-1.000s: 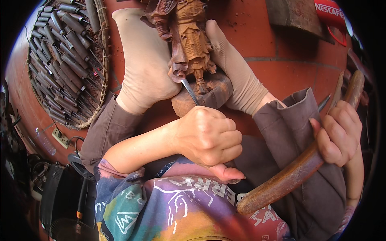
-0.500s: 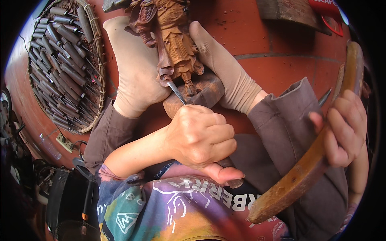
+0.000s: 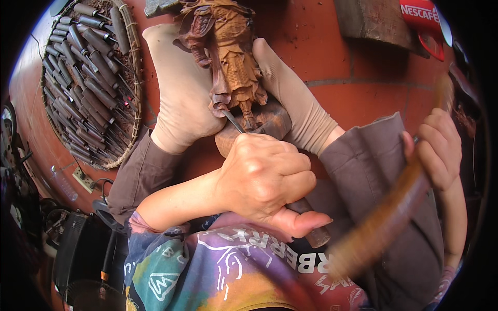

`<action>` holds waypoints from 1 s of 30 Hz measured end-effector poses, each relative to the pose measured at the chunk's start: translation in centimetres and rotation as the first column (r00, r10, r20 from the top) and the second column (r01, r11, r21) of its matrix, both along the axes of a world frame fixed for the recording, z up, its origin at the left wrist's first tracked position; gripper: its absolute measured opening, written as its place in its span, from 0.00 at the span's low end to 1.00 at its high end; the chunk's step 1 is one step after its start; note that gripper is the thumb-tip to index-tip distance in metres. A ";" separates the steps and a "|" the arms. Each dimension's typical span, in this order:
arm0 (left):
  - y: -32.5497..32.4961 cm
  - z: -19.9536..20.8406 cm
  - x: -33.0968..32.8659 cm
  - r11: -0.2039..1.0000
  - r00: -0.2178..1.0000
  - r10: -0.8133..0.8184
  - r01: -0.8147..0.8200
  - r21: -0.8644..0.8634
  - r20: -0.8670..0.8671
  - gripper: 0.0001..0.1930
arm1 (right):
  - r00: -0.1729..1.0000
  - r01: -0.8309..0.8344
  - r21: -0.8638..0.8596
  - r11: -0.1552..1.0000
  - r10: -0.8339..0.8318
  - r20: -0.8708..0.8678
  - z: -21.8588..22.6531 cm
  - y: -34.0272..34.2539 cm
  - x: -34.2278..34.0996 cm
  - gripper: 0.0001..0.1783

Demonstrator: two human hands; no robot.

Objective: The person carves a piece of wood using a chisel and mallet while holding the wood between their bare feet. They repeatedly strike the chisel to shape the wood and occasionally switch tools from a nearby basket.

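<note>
My left hand [image 3: 267, 179] is closed round a carving chisel [image 3: 316, 236]. The butt of the chisel's wooden handle sticks out below my thumb. Its steel blade runs up to the lower robe of a carved wooden figure [image 3: 232, 72], and the tip seems to touch there. The figure stands on a round wooden base [image 3: 277, 124], with its top cut off by the picture's edge. At the right, my right hand [image 3: 440, 147] grips a long curved wooden mallet [image 3: 386, 220], smeared by motion. Its lower end is close to the chisel's butt.
My feet in beige socks [image 3: 179, 98] flank the figure. A woven basket [image 3: 139, 98] full of chisels lies on the red tiled floor [image 3: 381, 111] at the left. A power socket [image 3: 83, 180] is below it. Far right are a wood block [image 3: 363, 20] and a red mug [image 3: 423, 15].
The mallet's lower end has swung slightly and is now blurred. My right hand has shifted a little left. More of the chisel's handle shows below my left thumb. The whole view has moved slightly.
</note>
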State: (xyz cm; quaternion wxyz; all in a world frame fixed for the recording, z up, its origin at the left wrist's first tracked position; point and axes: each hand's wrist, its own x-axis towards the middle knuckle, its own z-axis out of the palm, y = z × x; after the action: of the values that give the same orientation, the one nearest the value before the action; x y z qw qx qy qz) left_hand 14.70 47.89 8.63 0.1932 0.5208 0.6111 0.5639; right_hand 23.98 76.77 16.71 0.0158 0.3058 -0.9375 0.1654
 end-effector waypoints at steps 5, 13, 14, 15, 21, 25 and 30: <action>0.0 0.5 -0.1 0.999 1.000 0.024 -0.024 -0.046 -0.002 0.24 | 0.999 -0.041 -0.063 0.997 0.040 -0.014 -0.5 0.8 0.0 0.19; 0.9 0.9 -0.8 0.998 0.992 0.060 -0.056 -0.041 0.107 0.23 | 0.998 0.064 -0.086 0.994 -0.063 0.008 -0.4 1.1 -0.2 0.15; 1.0 1.0 -0.8 0.997 0.991 0.068 -0.063 -0.040 0.112 0.24 | 0.993 0.096 0.000 0.995 -0.096 0.073 -0.1 1.3 0.3 0.15; 0.8 0.9 -0.6 0.996 0.992 0.081 -0.076 -0.047 0.102 0.23 | 0.983 0.121 0.066 0.990 -0.129 0.130 -0.2 1.2 0.9 0.15; 0.6 0.4 -0.7 0.995 0.988 0.096 -0.095 -0.011 0.118 0.23 | 0.963 0.233 0.058 0.971 -0.238 0.129 -1.0 0.8 1.7 0.14; 0.5 0.6 -0.6 0.993 0.990 0.115 -0.112 -0.044 0.084 0.22 | 0.996 0.082 -0.153 0.985 -0.087 -0.022 -1.2 0.7 0.4 0.15; 0.7 0.3 -0.5 0.990 0.981 0.141 -0.141 -0.012 0.131 0.22 | 0.974 0.202 0.015 0.979 -0.203 0.102 -1.3 2.5 3.0 0.14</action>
State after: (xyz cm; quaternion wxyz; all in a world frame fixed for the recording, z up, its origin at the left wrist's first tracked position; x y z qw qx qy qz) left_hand 14.23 48.60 8.91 0.1934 0.4376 0.6330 0.6087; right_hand 26.98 79.23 15.37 -0.0166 0.1997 -0.9637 0.1763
